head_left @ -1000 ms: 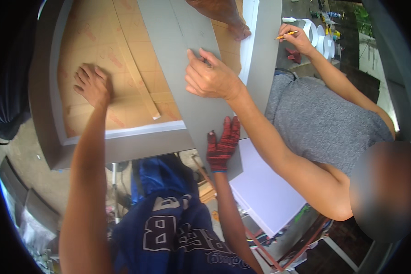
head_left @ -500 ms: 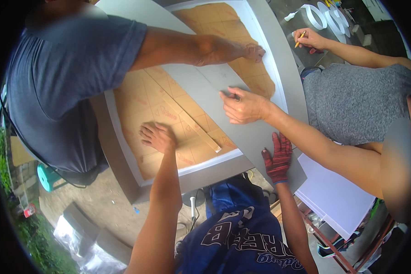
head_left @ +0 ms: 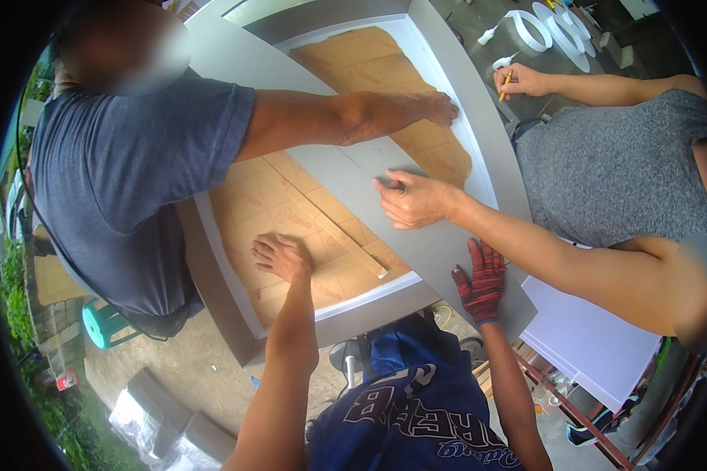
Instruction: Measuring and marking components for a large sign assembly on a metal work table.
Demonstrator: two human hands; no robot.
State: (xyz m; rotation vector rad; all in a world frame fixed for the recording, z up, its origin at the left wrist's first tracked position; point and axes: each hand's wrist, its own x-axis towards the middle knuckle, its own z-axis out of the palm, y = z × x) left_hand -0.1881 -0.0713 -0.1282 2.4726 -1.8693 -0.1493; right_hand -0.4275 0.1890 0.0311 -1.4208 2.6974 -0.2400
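While a long grey board (head_left: 361,169) lies slantwise across a grey frame (head_left: 353,320) lined with brown paper (head_left: 242,206), the gloved right hand (head_left: 481,284) rests on the board's near end, its grip released and spread; the bare left hand (head_left: 281,257), grasping nothing, lies flat on the paper beside a thin strip (head_left: 334,224). A co-worker's curled hand (head_left: 414,202) is over the board, that person's other hand (head_left: 524,80) holding a pencil (head_left: 505,85). Another co-worker's arm (head_left: 314,118) crosses the board. White panels (head_left: 593,337) lie at right, a teal stool (head_left: 98,323) at left.
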